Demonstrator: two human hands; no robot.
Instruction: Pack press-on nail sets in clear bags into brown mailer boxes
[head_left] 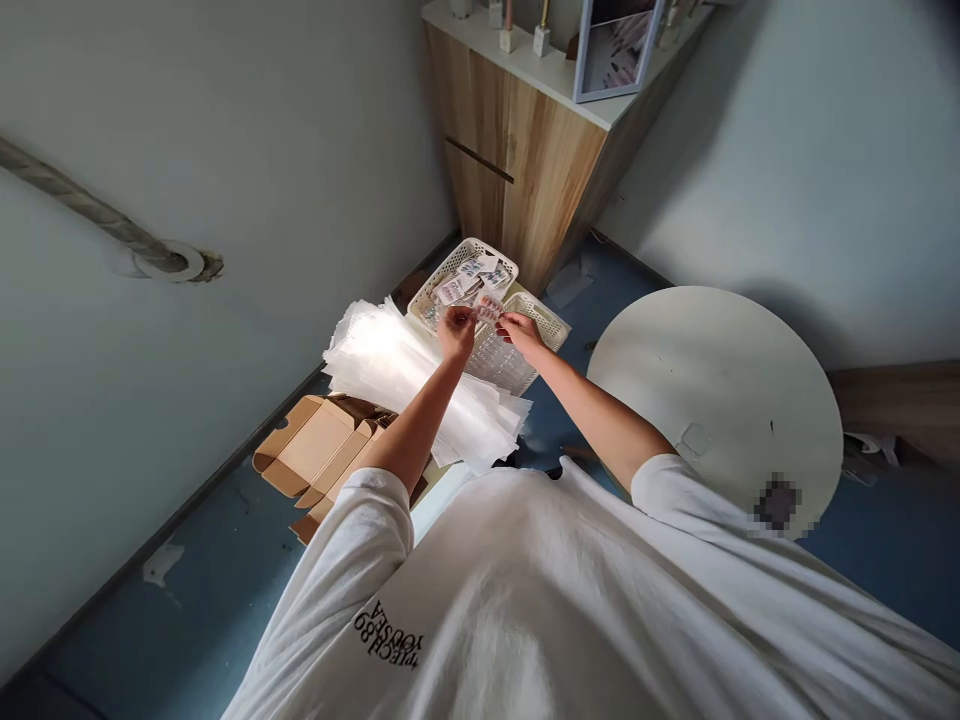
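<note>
Between my two hands is a small pack of press-on nails (489,306), clear with rows of reddish pieces. My left hand (457,330) pinches its left side. At its lower right edge, the fingers of my right hand (522,333) are closed on it. Just beyond my hands stands a white perforated basket (512,270) with several similar packs (451,291) in it, some bluish, some pink. Under my right hand is a second white basket (553,322) holding clear plastic pieces (501,362). My wrists partly hide both baskets.
A fanned stack of translucent sheets (390,350) lies left of the baskets. Nearer me are brown flat cardboard boxes (315,450). To the right stands a round white table (720,370). Behind is a wooden cabinet (517,130) bearing small bottles and a picture frame (615,55).
</note>
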